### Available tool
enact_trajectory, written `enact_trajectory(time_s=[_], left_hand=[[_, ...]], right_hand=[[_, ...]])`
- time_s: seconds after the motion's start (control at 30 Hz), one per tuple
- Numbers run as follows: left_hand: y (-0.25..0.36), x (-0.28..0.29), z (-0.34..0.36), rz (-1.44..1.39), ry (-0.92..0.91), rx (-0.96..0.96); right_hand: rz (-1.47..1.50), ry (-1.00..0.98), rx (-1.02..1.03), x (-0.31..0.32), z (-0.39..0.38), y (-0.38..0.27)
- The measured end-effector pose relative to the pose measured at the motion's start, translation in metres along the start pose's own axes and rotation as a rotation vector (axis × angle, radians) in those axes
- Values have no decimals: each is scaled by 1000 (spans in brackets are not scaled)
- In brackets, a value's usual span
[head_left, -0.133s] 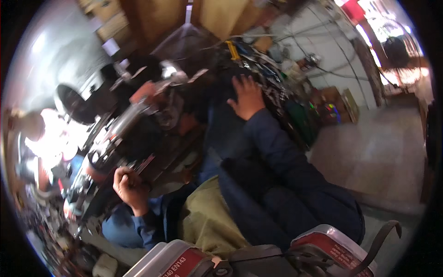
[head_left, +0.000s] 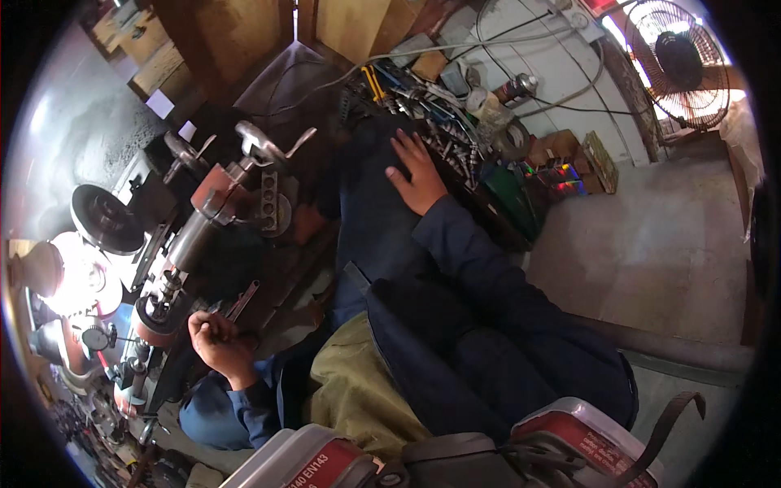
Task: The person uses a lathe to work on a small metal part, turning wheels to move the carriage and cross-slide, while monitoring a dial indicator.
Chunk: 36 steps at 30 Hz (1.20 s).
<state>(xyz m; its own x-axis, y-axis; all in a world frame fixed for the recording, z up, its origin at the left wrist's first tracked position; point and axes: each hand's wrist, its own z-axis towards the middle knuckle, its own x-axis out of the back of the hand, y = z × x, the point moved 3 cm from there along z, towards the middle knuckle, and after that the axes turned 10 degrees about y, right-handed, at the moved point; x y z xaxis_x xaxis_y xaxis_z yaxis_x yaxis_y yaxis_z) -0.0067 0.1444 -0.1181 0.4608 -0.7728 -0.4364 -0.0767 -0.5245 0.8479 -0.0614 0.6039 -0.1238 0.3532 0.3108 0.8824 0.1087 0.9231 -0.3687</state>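
Observation:
My left hand (head_left: pixel 218 346) is curled at the lower left, beside a small metal machine tool with a steel cylinder (head_left: pixel 189 248), a red housing (head_left: pixel 211 191) and handwheels (head_left: pixel 260 145); whatever is inside its fingers is hidden. A thin metal rod (head_left: pixel 242 299) lies just behind that hand. My right hand (head_left: pixel 416 180) rests open, fingers spread, on my dark trouser leg (head_left: pixel 374 244). To its right are many hand tools (head_left: pixel 435 130) heaped on a bench. A dial gauge (head_left: pixel 96 339) and a dark disc (head_left: pixel 104 218) stand left of the machine.
A bright lamp (head_left: pixel 81 276) glows at far left. At the right are a fan (head_left: pixel 679 61), small cardboard boxes (head_left: pixel 553 150) and loose cables (head_left: pixel 553 106). Wooden panels (head_left: pixel 350 28) stand at the back, and a pale floor (head_left: pixel 634 252) extends on the right.
The view has shifted and sharpened, with the surroundings now higher and further left. My left hand appears slightly lower and further left; my right hand slightly further left, still on my leg.

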Motion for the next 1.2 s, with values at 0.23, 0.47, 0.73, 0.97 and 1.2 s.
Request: enact_trajectory(time_s=[0.23, 0.47, 0.73, 0.97, 1.2], left_hand=[[23, -4, 15, 46, 745, -121], [55, 19, 37, 48, 459, -232], [56, 37, 47, -215, 326, -188], [59, 69, 39, -381, 261, -169], [61, 52, 58, -303, 204, -120]], right_hand=[[-105, 542, -568, 9, -20, 172], [-696, -32, -768, 3, -13, 306], [-968, 504, -891, 43, -31, 278], [128, 388, -366, 76, 77, -27], [1304, -256, 84, 57, 87, -197]])
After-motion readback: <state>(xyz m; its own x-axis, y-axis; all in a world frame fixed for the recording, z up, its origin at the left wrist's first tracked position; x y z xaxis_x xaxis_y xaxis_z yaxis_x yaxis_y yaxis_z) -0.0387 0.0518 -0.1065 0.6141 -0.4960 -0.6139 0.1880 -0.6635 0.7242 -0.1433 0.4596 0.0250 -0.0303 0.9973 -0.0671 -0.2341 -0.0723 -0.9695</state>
